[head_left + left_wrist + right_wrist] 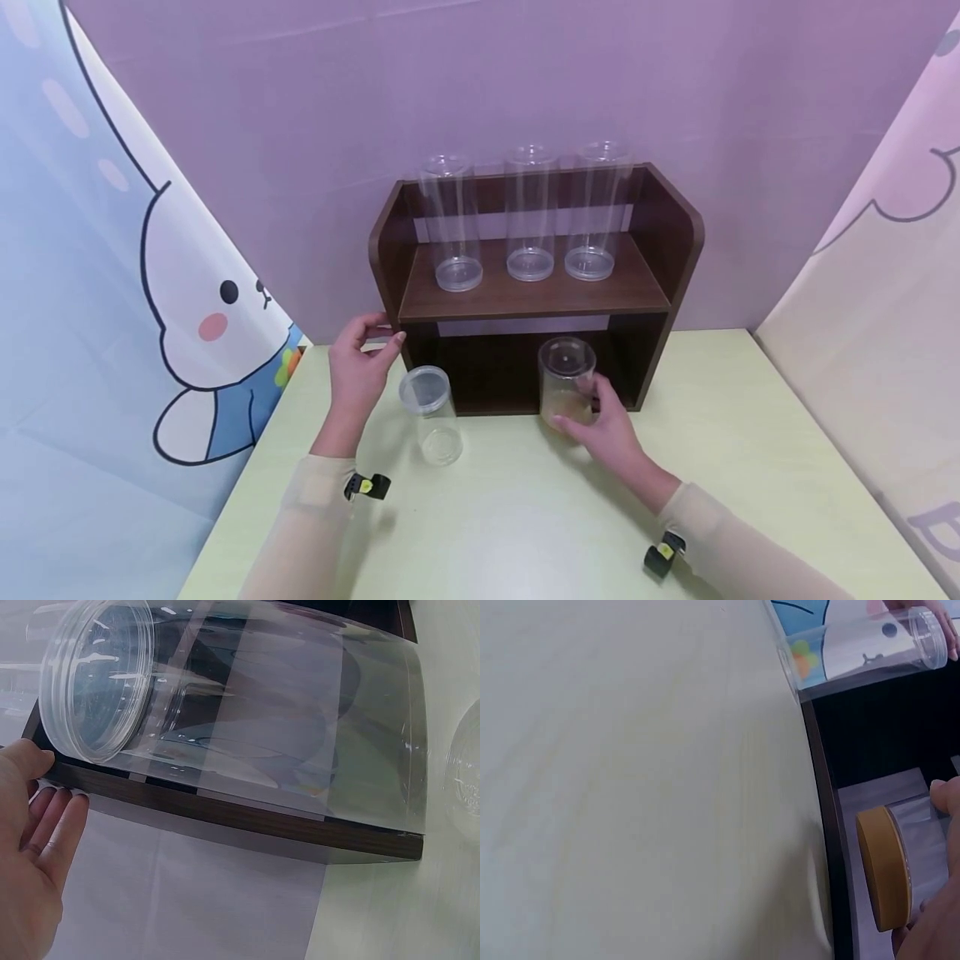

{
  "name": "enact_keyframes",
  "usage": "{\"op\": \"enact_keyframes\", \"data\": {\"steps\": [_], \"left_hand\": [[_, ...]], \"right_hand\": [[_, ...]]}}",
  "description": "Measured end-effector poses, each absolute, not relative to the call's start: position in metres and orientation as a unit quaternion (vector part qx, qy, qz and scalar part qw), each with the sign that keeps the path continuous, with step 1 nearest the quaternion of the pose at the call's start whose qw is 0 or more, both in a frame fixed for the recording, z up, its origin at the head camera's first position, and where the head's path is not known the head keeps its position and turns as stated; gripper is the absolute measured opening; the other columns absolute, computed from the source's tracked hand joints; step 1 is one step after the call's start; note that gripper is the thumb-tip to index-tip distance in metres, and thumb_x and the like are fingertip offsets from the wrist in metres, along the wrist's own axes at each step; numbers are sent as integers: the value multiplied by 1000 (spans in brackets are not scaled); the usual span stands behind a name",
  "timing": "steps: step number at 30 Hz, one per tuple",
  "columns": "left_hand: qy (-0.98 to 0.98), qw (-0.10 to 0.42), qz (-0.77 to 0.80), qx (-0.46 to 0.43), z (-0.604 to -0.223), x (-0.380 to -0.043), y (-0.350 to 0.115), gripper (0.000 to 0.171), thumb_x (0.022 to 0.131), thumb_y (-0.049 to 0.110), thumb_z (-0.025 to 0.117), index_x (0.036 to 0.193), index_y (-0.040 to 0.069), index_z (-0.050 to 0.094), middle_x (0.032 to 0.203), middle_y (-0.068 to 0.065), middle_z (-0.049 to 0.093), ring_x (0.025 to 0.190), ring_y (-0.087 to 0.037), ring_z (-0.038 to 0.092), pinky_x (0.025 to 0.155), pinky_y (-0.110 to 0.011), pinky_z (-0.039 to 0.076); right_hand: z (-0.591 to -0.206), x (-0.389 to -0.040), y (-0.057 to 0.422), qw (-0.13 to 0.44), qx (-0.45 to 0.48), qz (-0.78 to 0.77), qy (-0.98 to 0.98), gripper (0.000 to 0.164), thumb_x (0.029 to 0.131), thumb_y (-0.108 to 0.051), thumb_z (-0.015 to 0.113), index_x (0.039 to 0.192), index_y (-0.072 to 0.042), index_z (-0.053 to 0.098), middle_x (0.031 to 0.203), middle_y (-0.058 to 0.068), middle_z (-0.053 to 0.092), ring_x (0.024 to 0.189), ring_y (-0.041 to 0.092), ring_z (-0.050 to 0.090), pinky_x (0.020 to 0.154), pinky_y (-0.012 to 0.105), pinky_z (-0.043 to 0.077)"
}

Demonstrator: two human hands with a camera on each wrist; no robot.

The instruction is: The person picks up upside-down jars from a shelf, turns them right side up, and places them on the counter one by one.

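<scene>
My left hand (357,367) holds the left side panel of a dark brown two-level shelf (532,292), its thumb at the panel's front edge. In the left wrist view its fingers (60,840) bend against the panel's outer face. My right hand (611,431) grips a short clear jar (558,379) at the front of the lower compartment. The jar is upside down: its tan lid (885,870) faces downward in the right wrist view. A taller clear jar with a clear lid (426,389) stands on the table, before the shelf's left front corner.
Three tall clear containers, left (453,225), middle (531,217) and right (596,217), stand on the upper level. The pale table (495,517) extends before the shelf. A purple cloth (480,75) hangs behind it, with printed cloths at both sides.
</scene>
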State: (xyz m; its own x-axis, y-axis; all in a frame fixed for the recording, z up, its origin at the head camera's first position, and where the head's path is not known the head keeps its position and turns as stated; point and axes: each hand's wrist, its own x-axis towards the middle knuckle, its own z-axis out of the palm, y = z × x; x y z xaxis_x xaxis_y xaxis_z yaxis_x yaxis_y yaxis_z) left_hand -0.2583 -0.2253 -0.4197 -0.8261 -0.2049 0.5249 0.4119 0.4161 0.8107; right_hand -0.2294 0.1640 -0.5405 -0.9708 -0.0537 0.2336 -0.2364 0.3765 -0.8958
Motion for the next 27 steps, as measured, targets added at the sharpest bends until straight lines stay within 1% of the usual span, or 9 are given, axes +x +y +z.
{"op": "enact_keyframes", "data": {"steps": [4, 7, 11, 16, 23, 27], "left_hand": [[-791, 287, -536, -66, -420, -258, -226, 31, 99, 15, 86, 126, 8, 75, 121, -8, 74, 112, -29, 73, 81, -13, 59], [-793, 288, -533, -66, -420, -258, -227, 31, 99, 15, 86, 127, 7, 75, 122, -9, 74, 112, -27, 73, 81, -13, 59], [-795, 289, -529, -67, -421, -259, -227, 31, 100, 16, 86, 127, 7, 75, 122, -8, 74, 111, -24, 73, 81, -13, 59], [-792, 293, -531, -70, -421, -260, -227, 31, 99, 13, 86, 126, 6, 75, 120, -9, 75, 109, -23, 73, 79, -14, 60], [-788, 292, -537, -72, -421, -261, -227, 30, 98, 12, 86, 126, 5, 75, 120, -9, 75, 109, -23, 74, 79, -15, 61], [-791, 291, -534, -69, -421, -261, -227, 31, 99, 15, 86, 127, 6, 75, 121, -8, 75, 110, -23, 73, 80, -14, 60]], "right_hand": [[-538, -225, 165, 76, 97, 547, -828, 81, 87, -18, 97, 151, -4, 50, 147, 18, 61, 140, 38, 56, 119, 61, 47], [-536, -221, 168, 70, 108, 540, -832, 82, 86, -18, 98, 151, -4, 50, 147, 18, 62, 140, 39, 56, 118, 63, 47], [-534, -217, 172, 68, 131, 521, -841, 79, 85, -17, 99, 147, -4, 53, 142, 16, 64, 138, 40, 59, 115, 64, 49], [-534, -214, 178, 61, 145, 506, -848, 74, 84, -20, 99, 142, -5, 56, 137, 14, 66, 134, 38, 61, 115, 64, 50], [-534, -207, 183, 47, 163, 489, -855, 84, 82, -23, 102, 149, -6, 54, 136, 11, 68, 130, 35, 64, 112, 64, 52], [-534, -204, 184, 43, 179, 481, -857, 88, 81, -22, 102, 153, -8, 54, 140, 9, 67, 129, 35, 65, 110, 64, 54]]}}
